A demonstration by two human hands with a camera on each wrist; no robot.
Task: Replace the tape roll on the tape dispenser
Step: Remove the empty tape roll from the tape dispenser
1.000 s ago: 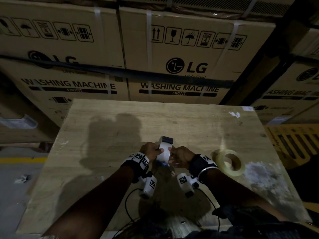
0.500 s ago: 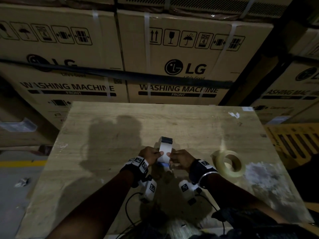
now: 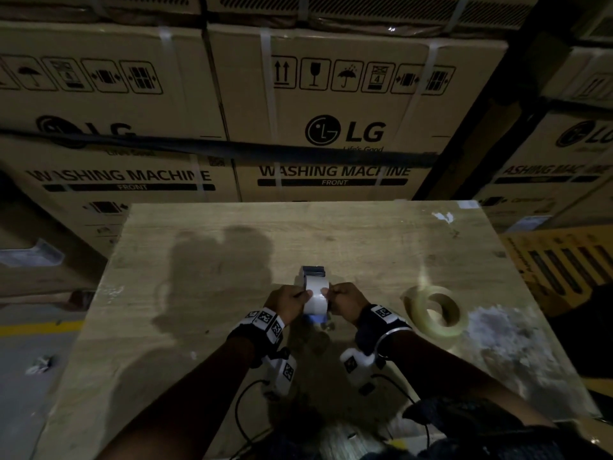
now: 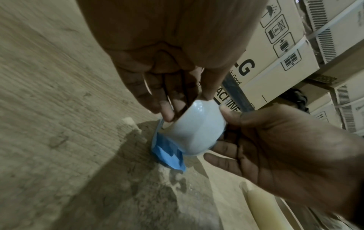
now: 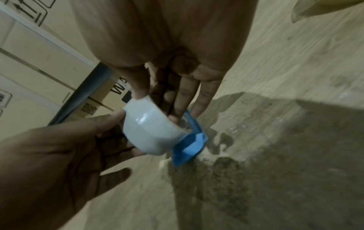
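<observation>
A white tape roll [image 3: 315, 295] sits in a blue tape dispenser [image 3: 313, 318] standing on the wooden table [image 3: 199, 260]; the dispenser's dark front end [image 3: 312, 270] points away from me. My left hand [image 3: 300, 298] pinches the roll's left side, and my right hand [image 3: 333, 298] pinches its right side. In the left wrist view the left fingers [image 4: 167, 112] lie on the rim of the white tape roll [image 4: 197, 129], above the blue dispenser [image 4: 167, 149]. In the right wrist view the right fingers [image 5: 181, 101] reach to the side of the white tape roll [image 5: 153, 132].
A second, yellowish tape roll [image 3: 434, 310] lies flat on the table to the right of my right hand. Stacked washing machine cartons [image 3: 331, 127] stand behind the table's far edge. A yellow object [image 3: 564, 260] is beside the right edge. Cables [image 3: 245, 403] hang from my wrists.
Both hands keep their hold on the white roll in the dispenser. Hands and roll have shifted only slightly on the table.
</observation>
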